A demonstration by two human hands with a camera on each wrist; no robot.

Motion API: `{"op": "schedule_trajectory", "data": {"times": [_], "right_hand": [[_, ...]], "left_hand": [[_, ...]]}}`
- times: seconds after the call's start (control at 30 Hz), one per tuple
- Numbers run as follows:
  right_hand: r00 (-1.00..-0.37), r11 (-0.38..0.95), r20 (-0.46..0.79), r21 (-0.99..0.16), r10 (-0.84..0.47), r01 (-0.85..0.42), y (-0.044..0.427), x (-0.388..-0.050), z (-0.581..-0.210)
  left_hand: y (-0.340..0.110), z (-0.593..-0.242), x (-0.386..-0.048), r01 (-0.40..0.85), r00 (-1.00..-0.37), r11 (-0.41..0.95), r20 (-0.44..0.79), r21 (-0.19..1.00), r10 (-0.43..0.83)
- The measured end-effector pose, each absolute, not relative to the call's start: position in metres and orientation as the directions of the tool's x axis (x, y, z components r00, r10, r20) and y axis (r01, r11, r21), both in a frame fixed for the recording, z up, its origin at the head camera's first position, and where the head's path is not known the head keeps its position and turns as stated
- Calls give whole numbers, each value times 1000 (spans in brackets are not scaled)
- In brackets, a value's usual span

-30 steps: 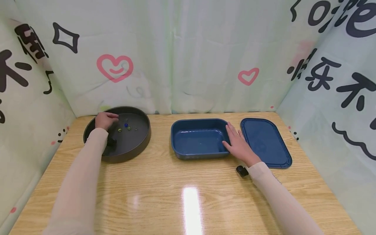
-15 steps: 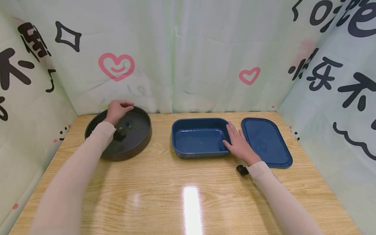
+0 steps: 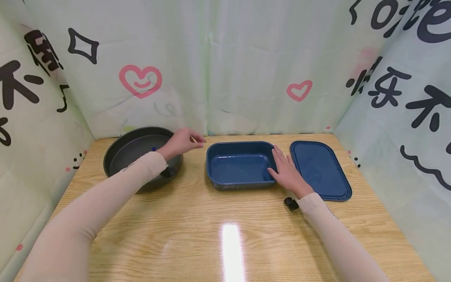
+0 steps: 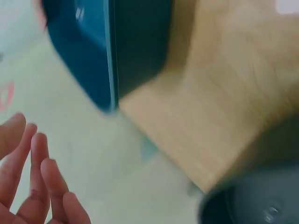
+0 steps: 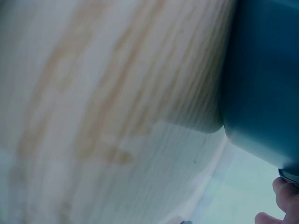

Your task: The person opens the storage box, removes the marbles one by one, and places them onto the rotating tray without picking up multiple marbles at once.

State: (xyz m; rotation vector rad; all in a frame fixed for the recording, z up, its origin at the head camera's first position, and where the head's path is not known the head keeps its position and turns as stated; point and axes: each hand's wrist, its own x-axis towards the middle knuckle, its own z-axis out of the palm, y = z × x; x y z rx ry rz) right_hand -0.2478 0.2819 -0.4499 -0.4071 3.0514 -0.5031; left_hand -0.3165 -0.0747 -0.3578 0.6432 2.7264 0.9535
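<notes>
My left hand (image 3: 183, 141) is in the air between the round dark pan (image 3: 123, 147) and the blue rectangular container (image 3: 241, 185). Its thumb and fingertips come together as if round a small marble, which the fingers almost wholly hide. In the left wrist view the fingers (image 4: 39, 154) point toward the container. One blue marble (image 3: 154, 149) shows in the pan; a clear marble (image 4: 271, 213) appears there in the left wrist view. With straight, spread fingers my right hand (image 3: 289, 174) rests against the container's right end.
A flat blue lid (image 3: 320, 172) lies right of the container, partly behind the right hand. Printed curtains (image 3: 225, 78) stand along the back and sides of the wooden table (image 3: 183, 227). Each wrist carries a small black camera (image 3: 291, 204).
The left hand has risen out of the pan and moved right, past the pan's rim toward the container. The right hand and the container have stayed put.
</notes>
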Motion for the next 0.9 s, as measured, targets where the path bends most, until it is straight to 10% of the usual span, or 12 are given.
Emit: {"op": "schedule_trajectory", "data": {"times": [0.4, 0.9], "right_hand": [[-967, 915, 23, -316, -256, -250, 283, -249, -453], [-966, 911, 39, -326, -256, -254, 282, -248, -452]], "left_hand": [[-15, -387, -304, 664, -601, 656, -266, 359, 754], [13, -418, -303, 782, -479, 580, -374, 229, 794]]}}
